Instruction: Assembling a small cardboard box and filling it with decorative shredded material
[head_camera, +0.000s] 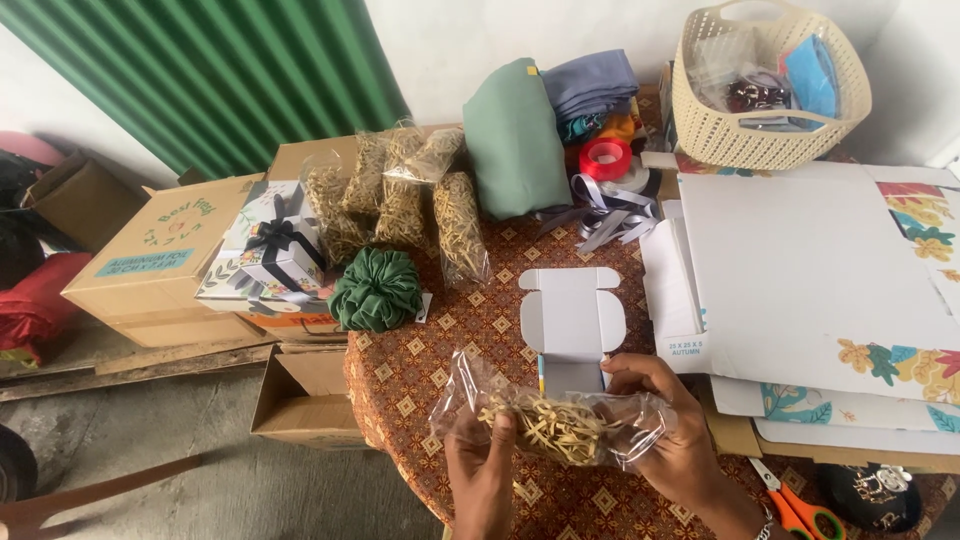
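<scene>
Both my hands hold a clear plastic bag of straw-coloured shredded filler (558, 425) just above the patterned tablecloth (430, 365). My left hand (482, 465) grips its left end from below. My right hand (668, 425) pinches the bag's right end. Just beyond the bag lies a small white gift box (570, 315), unfolded flat. A green fabric scrunchie (377, 290) rests to the left of it.
Several filler bags (400, 195) and folded cloths (515, 135) lie at the back, with ribbon rolls (606, 160) and a cream basket (765, 80). Flat floral box sheets (810, 270) cover the right side. Orange scissors (795, 510) lie near my right wrist. Cardboard boxes (160, 260) stand left.
</scene>
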